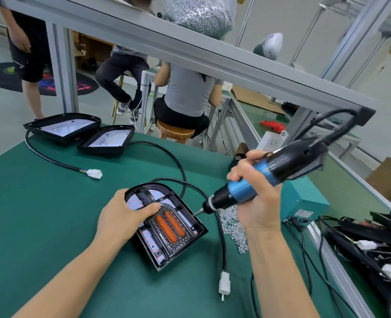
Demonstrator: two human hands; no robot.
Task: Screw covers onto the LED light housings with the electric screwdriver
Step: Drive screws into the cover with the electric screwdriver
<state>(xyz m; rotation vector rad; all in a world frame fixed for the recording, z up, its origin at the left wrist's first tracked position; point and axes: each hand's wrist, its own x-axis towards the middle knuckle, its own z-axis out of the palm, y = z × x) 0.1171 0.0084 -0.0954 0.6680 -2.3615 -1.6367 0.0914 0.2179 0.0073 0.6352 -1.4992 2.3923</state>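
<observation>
A black LED light housing [180, 242] with two orange lenses lies on the green mat in front of me. My left hand [121, 216] presses down on its upper left part, thumb across the cover. My right hand [254, 191] grips the blue and black electric screwdriver [270, 173], tilted down to the left. Its bit tip [195, 213] touches the housing's right edge. A heap of loose silver screws [232, 226] lies just right of the housing. Two more open housings [73, 131] with white LED boards sit at the mat's far left.
The housing's black cable loops to a white connector [224, 284]; another connector [94, 173] lies at the left. A teal power box [304, 203] stands at the right edge, beside a tangle of black parts and wires [373, 246]. People sit and stand beyond the aluminium frame [190, 51].
</observation>
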